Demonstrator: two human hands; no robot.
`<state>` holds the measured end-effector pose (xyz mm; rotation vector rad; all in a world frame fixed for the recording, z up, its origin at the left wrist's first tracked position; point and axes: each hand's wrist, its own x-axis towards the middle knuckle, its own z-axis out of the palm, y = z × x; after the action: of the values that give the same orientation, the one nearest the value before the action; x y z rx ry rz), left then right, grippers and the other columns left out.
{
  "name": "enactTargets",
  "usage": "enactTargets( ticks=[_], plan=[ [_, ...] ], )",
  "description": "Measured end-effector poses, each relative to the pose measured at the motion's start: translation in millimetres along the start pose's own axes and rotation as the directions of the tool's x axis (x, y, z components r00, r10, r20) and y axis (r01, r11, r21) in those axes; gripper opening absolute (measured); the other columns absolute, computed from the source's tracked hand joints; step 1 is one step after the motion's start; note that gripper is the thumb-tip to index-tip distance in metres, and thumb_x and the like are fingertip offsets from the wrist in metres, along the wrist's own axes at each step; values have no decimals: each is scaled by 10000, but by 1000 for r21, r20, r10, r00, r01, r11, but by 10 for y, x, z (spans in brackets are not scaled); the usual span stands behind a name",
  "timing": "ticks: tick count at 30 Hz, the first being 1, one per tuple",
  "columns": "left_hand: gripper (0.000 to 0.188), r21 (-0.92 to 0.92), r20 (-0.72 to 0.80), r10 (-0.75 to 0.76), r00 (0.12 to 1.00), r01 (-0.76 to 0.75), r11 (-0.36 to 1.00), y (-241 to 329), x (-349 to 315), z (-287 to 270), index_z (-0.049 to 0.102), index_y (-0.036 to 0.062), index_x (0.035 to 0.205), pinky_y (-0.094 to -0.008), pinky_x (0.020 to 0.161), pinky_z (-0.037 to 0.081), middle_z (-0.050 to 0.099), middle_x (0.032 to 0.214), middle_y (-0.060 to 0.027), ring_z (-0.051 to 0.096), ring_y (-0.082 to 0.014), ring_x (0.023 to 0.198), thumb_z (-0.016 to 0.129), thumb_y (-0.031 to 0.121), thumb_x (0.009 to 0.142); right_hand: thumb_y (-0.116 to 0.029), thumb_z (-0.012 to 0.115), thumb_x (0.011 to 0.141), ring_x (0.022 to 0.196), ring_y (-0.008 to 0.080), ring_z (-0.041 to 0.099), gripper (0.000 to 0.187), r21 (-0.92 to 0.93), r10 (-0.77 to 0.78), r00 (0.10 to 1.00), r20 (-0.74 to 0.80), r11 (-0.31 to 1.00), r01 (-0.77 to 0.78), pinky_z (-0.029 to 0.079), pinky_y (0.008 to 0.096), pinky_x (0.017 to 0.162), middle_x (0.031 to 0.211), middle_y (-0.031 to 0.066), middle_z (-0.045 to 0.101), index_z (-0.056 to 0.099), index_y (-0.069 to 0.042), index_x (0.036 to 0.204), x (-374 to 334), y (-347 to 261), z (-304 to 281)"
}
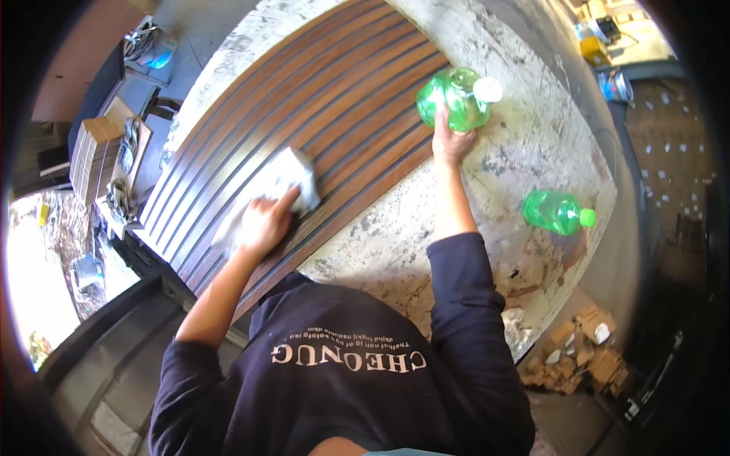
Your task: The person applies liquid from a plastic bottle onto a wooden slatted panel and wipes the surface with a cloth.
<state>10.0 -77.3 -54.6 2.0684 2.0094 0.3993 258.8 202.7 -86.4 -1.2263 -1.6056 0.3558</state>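
Observation:
My left hand presses a white cloth onto a brown slatted wood panel with dark grooves. Its fingers are bent over the cloth, which lies partly under the palm. At the panel's right edge, my right hand is wrapped round a green transparent plastic bottle with a white cap. That bottle is tilted, its cap pointing right. The panel lies slantwise on a white, paint-stained table. To the right of my right forearm, a second green bottle with a light green cap lies on its side on the table.
Torn cardboard pieces are heaped on the floor at the lower right. A stack of boards stands at the left, with a bucket beyond it. A paint can is at the far right.

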Motion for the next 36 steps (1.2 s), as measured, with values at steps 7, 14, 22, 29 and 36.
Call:
enactTargets(
  ticks=[7, 14, 22, 29, 36],
  plan=[
    [270, -524, -88, -699, 710, 564, 638, -70, -1821, -578, 644, 29, 1050, -311, 752, 445, 607, 885, -94, 581, -196, 827, 585, 128, 805, -199, 698, 797, 964, 193, 602, 404, 316, 255, 863, 436, 855, -412, 486, 332, 836, 1060, 111, 639, 598, -32, 1151, -250, -432, -620],
    [375, -664, 547, -533, 645, -53, -746, 86, -625, -196, 554, 80, 1165, -420, 892, 477, 629, 1076, -102, 609, -255, 949, 569, 328, 884, -235, 725, 701, 830, 214, 675, 449, 173, -50, 600, 798, 973, -150, 533, 330, 746, 899, 108, 692, 632, -81, 1113, -920, -1253, -1235],
    [396, -496, 403, -267, 875, -37, -868, 549, -295, 159, 533, 36, 1190, -432, 917, 469, 616, 1121, -142, 605, -281, 989, 535, 299, 894, -424, 751, 683, 752, 307, 672, 547, -221, 128, 341, 931, 942, 251, 534, 384, 689, 815, 143, 684, 627, -111, 1114, -1118, -1965, -1221],
    [448, -408, 455, -253, 854, -53, -912, 582, -303, 237, 512, 15, 1222, -456, 965, 424, 599, 1163, -163, 581, -316, 1037, 494, 336, 912, -366, 703, 749, 749, 320, 662, 405, -326, 219, 282, 934, 846, 422, 517, 415, 690, 793, 141, 677, 628, -120, 1063, -951, -2076, -1272],
    [490, -389, 495, -277, 824, -75, -918, 621, -213, 210, 508, 17, 1230, -470, 975, 406, 596, 1165, -172, 561, -331, 1065, 438, 398, 930, -355, 691, 763, 748, 319, 663, 372, -302, 172, 289, 942, 811, 502, 515, 425, 691, 784, 133, 678, 629, -126, 1051, -845, -2103, -1245]
  ],
)
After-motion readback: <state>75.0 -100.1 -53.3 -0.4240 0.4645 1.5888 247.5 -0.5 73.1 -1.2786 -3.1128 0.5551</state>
